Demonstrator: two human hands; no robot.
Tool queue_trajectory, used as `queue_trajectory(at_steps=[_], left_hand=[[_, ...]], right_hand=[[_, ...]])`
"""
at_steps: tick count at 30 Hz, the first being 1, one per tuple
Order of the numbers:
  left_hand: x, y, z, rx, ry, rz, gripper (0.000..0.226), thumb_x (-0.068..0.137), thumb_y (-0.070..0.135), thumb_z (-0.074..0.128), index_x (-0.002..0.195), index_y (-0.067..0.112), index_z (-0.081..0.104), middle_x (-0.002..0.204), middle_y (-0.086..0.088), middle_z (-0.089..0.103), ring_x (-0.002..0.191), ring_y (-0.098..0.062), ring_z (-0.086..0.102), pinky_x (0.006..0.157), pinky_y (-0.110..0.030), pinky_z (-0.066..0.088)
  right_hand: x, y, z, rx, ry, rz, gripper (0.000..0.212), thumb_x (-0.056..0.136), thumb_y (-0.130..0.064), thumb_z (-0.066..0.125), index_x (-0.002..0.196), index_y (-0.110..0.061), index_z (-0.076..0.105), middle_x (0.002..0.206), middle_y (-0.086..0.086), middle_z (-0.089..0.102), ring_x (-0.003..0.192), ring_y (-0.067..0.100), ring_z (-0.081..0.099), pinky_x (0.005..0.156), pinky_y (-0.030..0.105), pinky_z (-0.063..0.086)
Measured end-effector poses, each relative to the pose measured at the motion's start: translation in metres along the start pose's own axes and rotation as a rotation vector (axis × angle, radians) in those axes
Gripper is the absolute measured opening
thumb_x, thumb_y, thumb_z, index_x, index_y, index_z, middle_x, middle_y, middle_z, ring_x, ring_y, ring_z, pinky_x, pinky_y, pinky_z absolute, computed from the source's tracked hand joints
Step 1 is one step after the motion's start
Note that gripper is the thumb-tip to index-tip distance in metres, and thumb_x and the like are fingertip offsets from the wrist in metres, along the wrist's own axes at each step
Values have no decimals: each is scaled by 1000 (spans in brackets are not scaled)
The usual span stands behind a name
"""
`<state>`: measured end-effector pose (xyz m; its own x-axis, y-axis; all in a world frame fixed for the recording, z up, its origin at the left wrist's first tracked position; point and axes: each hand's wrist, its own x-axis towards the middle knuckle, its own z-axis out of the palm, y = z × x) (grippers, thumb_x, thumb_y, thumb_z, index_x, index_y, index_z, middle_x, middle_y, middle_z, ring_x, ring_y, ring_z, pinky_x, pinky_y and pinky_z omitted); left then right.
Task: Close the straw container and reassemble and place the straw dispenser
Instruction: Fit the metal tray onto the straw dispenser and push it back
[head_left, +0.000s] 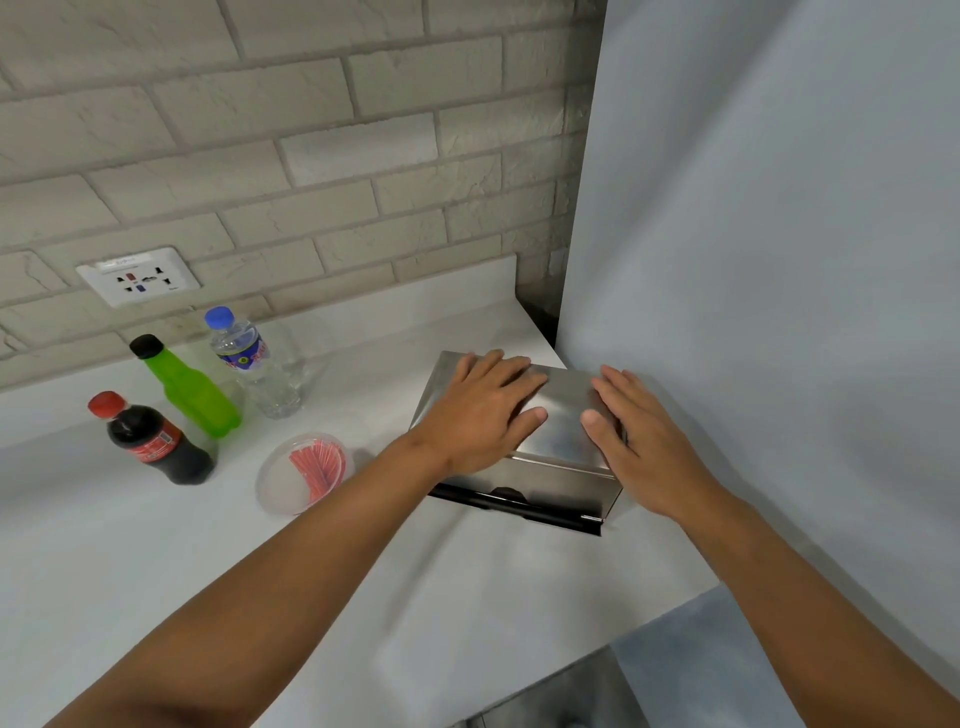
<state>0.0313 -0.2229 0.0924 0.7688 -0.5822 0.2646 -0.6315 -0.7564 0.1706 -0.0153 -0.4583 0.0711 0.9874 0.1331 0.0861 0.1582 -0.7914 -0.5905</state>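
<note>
Two hands flat on steel dispenser (563, 410) lid, left hand (480, 410) and right hand (641, 441), grip apart, fingers spread; straw container (304, 473) left on tabletop (156, 545).

nothing here is sharp enough for me to read: the red label on the cola bottle (156, 441) carries white script too blurred to make out, the blue label on the water bottle (244, 353) shows only a yellow-and-red mark, and the wall socket (137, 277) has small illegible print
</note>
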Motion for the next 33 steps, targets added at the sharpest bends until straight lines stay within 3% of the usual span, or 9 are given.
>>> queue_trajectory(at_steps=[7, 10, 14, 16, 18, 21, 26, 29, 33], left_hand=[[2, -5, 5, 3, -39, 10, 50, 107, 44, 44, 149, 17, 53, 154, -10, 52, 141, -32, 44, 119, -48, 29], [1, -6, 4, -60, -33, -4, 49, 107, 40, 47, 147, 14, 55, 153, -12, 54, 141, -33, 44, 119, -45, 27], [-10, -13, 2, -147, 42, -108, 41, 107, 25, 52, 143, 6, 59, 150, -16, 56, 141, -38, 46, 122, -47, 27], [-20, -19, 2, -206, 127, -204, 41, 107, 17, 52, 145, 4, 53, 149, -17, 54, 139, -37, 47, 121, -46, 31], [-33, -24, 4, -363, 232, -381, 47, 108, 15, 49, 153, 5, 41, 153, -13, 48, 141, -28, 44, 121, -34, 31], [-52, -25, 12, -619, 281, -636, 52, 112, 23, 42, 161, 11, 29, 164, -4, 38, 149, -16, 35, 119, -23, 23], [-71, -23, 25, -889, 342, -791, 46, 114, 28, 37, 158, 15, 40, 155, 10, 45, 141, 0, 39, 101, 7, 23], [-74, -25, 27, -980, 346, -795, 45, 114, 24, 35, 156, 12, 43, 156, 8, 46, 142, 1, 40, 104, 5, 26], [-75, -28, 26, -1032, 312, -788, 45, 115, 25, 34, 158, 14, 40, 157, 11, 43, 144, 3, 37, 108, 2, 26]], right_hand=[[4, -3, 4, -87, 1, 25, 63, 106, -49, 37, 160, -17, 33, 170, -3, 26, 158, 15, 13, 121, 29, 12], [9, -6, -5, -173, -32, -11, 59, 106, -43, 43, 156, -12, 39, 166, 4, 35, 155, 22, 25, 125, 36, 16], [20, -17, -10, -258, -38, -96, 48, 104, -35, 50, 144, -9, 54, 152, 7, 52, 140, 27, 44, 117, 47, 27], [28, -29, -7, -253, -74, -158, 45, 105, -32, 51, 145, -10, 53, 154, 6, 50, 143, 27, 42, 118, 44, 24], [39, -43, 1, -264, -125, -244, 43, 106, -30, 50, 145, -9, 53, 155, 7, 49, 143, 31, 41, 116, 40, 25], [59, -65, 18, -317, -207, -352, 47, 108, -34, 43, 147, -9, 49, 159, 8, 44, 143, 31, 40, 115, 43, 31], [89, -90, 47, -302, -301, -380, 54, 111, -37, 28, 159, -12, 32, 170, 5, 26, 155, 26, 25, 123, 42, 22], [100, -96, 57, -293, -355, -374, 56, 112, -37, 23, 163, -14, 21, 172, 2, 17, 158, 22, 16, 126, 38, 12], [107, -94, 62, -319, -361, -380, 57, 112, -38, 20, 163, -14, 20, 172, 2, 17, 158, 20, 16, 125, 36, 11]])
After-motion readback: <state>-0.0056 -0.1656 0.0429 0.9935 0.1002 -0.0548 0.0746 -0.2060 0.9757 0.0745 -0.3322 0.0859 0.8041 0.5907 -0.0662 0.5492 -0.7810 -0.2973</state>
